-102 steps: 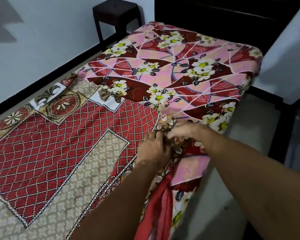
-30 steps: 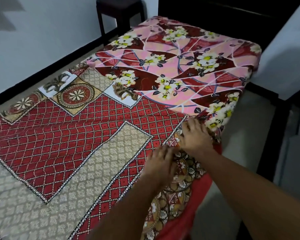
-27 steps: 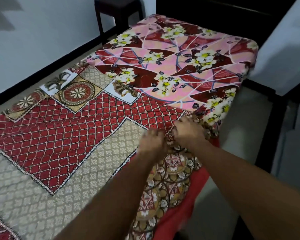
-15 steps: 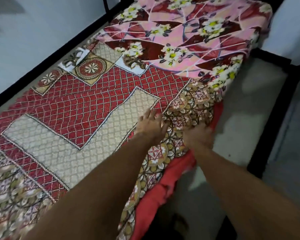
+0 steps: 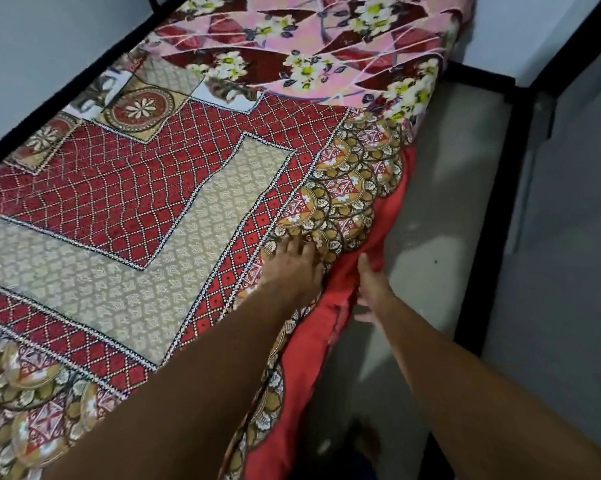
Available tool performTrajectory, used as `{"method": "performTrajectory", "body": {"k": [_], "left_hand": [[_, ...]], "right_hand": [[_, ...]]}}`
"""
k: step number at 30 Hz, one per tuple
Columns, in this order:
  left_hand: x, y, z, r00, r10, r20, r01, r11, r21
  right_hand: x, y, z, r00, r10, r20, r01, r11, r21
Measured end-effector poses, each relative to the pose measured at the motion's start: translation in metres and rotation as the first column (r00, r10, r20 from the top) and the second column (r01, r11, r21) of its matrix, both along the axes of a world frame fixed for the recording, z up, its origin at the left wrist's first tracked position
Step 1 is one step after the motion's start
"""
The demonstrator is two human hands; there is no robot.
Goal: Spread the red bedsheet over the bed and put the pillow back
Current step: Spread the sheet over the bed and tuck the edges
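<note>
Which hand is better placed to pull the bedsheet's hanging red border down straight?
Right. The right hand is down at the hanging red border, touching it; the left hand lies flat on top of the red bedsheet.
</note>
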State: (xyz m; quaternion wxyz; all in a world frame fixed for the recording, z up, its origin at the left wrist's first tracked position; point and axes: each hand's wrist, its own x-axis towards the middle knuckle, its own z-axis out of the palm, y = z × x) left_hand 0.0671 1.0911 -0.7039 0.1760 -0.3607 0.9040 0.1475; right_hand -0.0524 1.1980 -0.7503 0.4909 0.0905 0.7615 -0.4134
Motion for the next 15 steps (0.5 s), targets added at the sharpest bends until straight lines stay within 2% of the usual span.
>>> {"method": "performTrajectory", "body": {"k": [2, 4, 5, 9, 12, 15], "left_hand": [[0.007, 0.016, -0.01, 1.0, -0.009, -0.014, 0.009, 1.0, 0.027], [0.012, 0.027, -0.016, 0.998, -0.026, -0.049, 0.026, 1.0, 0.005], [0.015, 0.029, -0.018, 0.998, -0.039, -0.056, 0.038, 0.999, -0.01], [0.016, 0.034, -0.021, 0.996, -0.049, -0.078, 0.046, 0.998, -0.031], [0.015, 0.037, -0.024, 0.995, -0.059, -0.082, 0.052, 0.995, -0.084], [0.021, 0.047, -0.025, 0.988, -0.14, -0.062, 0.125, 0.971, -0.204]], "right_hand": [[0.003, 0.01, -0.005, 0.99, 0.002, -0.144, -0.01, 0.999, -0.052], [0.002, 0.017, -0.007, 0.927, 0.041, -0.374, -0.032, 0.999, 0.032], [0.003, 0.019, -0.003, 0.911, 0.026, -0.412, -0.008, 0.999, 0.045], [0.012, 0.023, -0.01, 0.98, -0.052, -0.19, 0.033, 0.994, -0.099], [0.02, 0.015, -0.011, 0.956, 0.057, -0.287, -0.082, 0.994, -0.077], [0.016, 0.024, 0.0, 0.916, 0.074, -0.395, -0.064, 0.997, 0.038]]}}
